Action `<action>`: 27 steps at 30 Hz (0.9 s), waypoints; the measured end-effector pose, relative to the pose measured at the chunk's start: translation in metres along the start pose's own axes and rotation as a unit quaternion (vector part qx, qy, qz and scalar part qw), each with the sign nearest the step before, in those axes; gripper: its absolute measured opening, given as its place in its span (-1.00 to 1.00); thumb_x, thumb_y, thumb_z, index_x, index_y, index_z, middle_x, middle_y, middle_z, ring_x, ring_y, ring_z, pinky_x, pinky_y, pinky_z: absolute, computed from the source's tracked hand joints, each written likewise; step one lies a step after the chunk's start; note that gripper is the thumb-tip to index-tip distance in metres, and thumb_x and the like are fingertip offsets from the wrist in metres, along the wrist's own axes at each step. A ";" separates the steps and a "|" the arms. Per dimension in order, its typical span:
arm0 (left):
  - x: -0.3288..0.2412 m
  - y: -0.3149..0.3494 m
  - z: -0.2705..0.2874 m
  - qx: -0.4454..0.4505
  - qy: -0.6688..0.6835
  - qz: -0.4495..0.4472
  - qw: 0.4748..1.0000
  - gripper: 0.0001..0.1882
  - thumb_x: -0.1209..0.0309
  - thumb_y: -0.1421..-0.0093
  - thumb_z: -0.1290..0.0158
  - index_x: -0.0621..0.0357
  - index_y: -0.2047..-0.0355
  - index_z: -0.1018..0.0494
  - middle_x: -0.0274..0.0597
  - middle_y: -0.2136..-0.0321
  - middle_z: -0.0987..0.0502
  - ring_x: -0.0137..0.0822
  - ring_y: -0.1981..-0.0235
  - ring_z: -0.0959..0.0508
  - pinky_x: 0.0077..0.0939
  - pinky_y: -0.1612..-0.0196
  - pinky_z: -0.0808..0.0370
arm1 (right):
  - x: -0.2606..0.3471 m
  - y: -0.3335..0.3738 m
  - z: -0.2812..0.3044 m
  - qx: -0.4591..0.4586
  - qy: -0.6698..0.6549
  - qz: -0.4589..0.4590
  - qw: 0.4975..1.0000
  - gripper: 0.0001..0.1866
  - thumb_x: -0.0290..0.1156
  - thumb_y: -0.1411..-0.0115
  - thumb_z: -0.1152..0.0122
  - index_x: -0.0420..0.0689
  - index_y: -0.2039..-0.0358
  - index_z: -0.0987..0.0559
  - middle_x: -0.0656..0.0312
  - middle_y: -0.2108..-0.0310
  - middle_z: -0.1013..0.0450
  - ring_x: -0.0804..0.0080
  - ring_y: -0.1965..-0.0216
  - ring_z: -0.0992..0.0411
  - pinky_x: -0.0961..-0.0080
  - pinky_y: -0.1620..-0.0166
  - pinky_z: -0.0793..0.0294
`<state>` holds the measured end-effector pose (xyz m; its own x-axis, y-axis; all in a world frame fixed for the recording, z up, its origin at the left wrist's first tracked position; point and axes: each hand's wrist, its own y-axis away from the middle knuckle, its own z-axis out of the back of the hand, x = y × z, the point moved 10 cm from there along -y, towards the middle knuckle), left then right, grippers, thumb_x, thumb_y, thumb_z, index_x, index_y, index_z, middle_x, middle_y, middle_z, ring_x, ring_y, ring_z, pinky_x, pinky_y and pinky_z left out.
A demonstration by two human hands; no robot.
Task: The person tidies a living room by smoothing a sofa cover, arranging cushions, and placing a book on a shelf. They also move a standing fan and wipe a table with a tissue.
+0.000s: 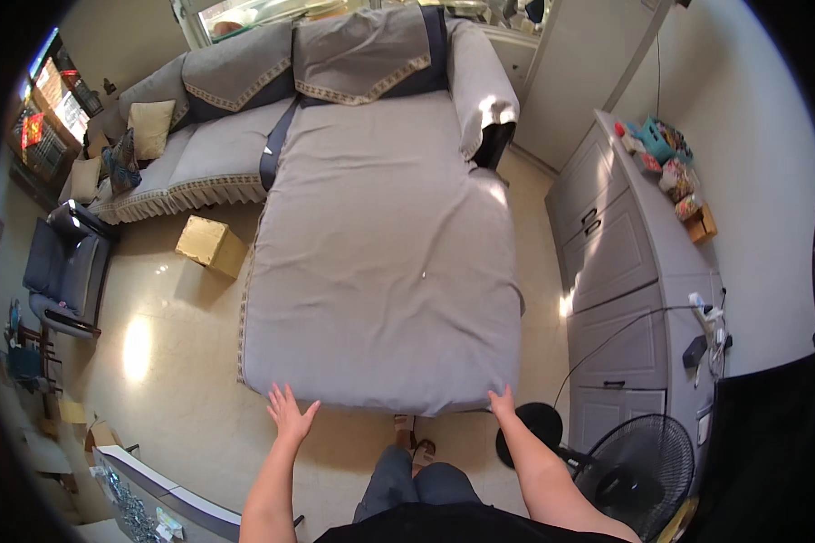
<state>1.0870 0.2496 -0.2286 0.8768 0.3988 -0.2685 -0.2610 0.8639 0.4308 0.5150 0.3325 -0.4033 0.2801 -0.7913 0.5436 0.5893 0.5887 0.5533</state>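
A grey fabric sofa cover (380,244) lies over the long chaise part of the sofa, with shallow wrinkles across it and a patterned trim down its left side. My left hand (290,416) is at the near left of the cover's front edge, its fingers spread apart and holding nothing. At the near right corner, my right hand (503,402) touches the cover's edge, with thumb and fingers apart. Grey throws (362,56) with patterned borders hang over the backrest. A strip of dark upholstery (281,140) shows between the chaise and the left seats.
A gold box-shaped stool (210,242) stands left of the chaise. Close to my right arm is a black floor fan (629,480). Grey cabinets (611,262) line the right wall, with a cable hanging across them. A dark armchair (68,267) stands at the far left.
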 end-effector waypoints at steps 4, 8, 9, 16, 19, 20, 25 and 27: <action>0.046 0.010 -0.049 0.043 -0.046 0.026 0.998 0.03 -0.21 0.02 -0.03 0.26 -0.25 0.05 0.14 -0.30 0.29 0.12 -0.31 0.24 0.13 -0.25 0.24 | -0.079 0.004 -0.020 0.011 0.027 -0.070 0.997 -0.23 -0.25 0.00 -0.26 -0.25 -0.18 -0.17 -0.10 -0.12 -0.24 0.09 -0.14 -0.23 0.35 -0.15 -0.20; 0.086 -0.005 -0.085 0.057 -0.031 0.072 0.995 0.01 -0.22 0.00 0.00 0.26 -0.24 0.03 0.14 -0.29 0.26 0.11 -0.31 0.21 0.14 -0.25 0.19 | -0.149 -0.020 -0.036 -0.015 0.005 -0.089 0.996 -0.22 -0.23 -0.04 -0.23 -0.27 -0.20 -0.14 -0.10 -0.17 -0.17 0.12 -0.19 -0.17 0.40 -0.17 -0.17; 0.096 -0.013 -0.093 0.059 -0.013 0.080 0.995 0.00 -0.22 -0.01 0.01 0.27 -0.24 0.03 0.15 -0.29 0.25 0.11 -0.30 0.21 0.15 -0.24 0.18 | -0.173 -0.032 -0.042 -0.036 0.009 -0.094 0.995 -0.24 -0.18 -0.06 -0.20 -0.23 -0.20 -0.14 -0.08 -0.15 -0.20 0.10 -0.17 -0.19 0.30 -0.15 -0.20; 0.241 -0.127 -0.235 0.027 0.374 0.198 0.906 -0.03 -0.28 -0.10 0.17 0.15 -0.28 0.15 0.07 -0.30 0.19 0.12 -0.29 0.08 0.16 -0.22 0.12 | -0.280 -0.098 -0.113 -0.068 -0.378 -0.323 0.865 -0.34 0.25 -0.03 -0.10 -0.01 0.06 -0.33 0.19 0.27 -0.31 0.34 0.41 -0.29 0.24 0.42 -0.32; 0.255 -0.121 -0.259 0.015 0.556 0.364 0.747 -0.04 -0.29 -0.10 0.18 0.07 -0.30 0.20 -0.01 -0.30 0.17 0.12 -0.27 0.04 0.16 -0.19 0.04 | -0.228 -0.073 -0.114 -0.185 -0.456 -0.309 0.814 -0.35 0.18 0.05 -0.26 -0.06 0.13 -0.40 0.25 0.29 -0.39 0.38 0.32 -0.35 0.32 0.33 -0.34; 0.255 -0.124 -0.270 0.007 0.605 0.380 0.700 -0.04 -0.29 -0.09 0.16 0.04 -0.29 0.19 -0.04 -0.30 0.15 0.11 -0.26 0.01 0.15 -0.17 -0.02 | -0.222 -0.064 -0.108 -0.213 -0.467 -0.295 0.806 -0.34 0.16 0.06 -0.28 -0.10 0.13 -0.41 0.25 0.30 -0.40 0.37 0.29 -0.37 0.31 0.29 -0.37; 0.271 -0.148 -0.311 0.004 0.762 0.313 0.567 -0.12 -0.32 0.03 0.00 0.07 -0.10 -0.16 -0.18 -0.06 -0.26 -0.14 0.03 -0.33 -0.21 0.14 -0.37 | -0.219 -0.059 -0.091 -0.292 -0.462 -0.239 0.803 -0.28 0.17 0.11 -0.31 -0.19 0.15 -0.44 0.20 0.19 -0.43 0.32 0.22 -0.41 0.37 0.29 -0.43; 0.276 -0.152 -0.296 -0.063 0.761 0.279 0.582 -0.17 -0.27 0.00 -0.02 0.08 -0.08 -0.19 -0.22 -0.02 -0.32 -0.17 0.07 -0.38 -0.25 0.20 -0.39 | -0.208 -0.053 -0.086 -0.311 -0.496 -0.248 0.772 -0.22 0.19 0.13 -0.31 -0.25 0.13 -0.44 0.16 0.15 -0.43 0.29 0.20 -0.42 0.31 0.25 -0.44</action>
<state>1.2489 0.3196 -0.6231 -0.7073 0.3562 -0.6107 -0.4449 0.4470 0.7760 0.4904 0.4515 -0.6000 -0.6324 -0.1967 0.7493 0.7744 -0.1829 0.6056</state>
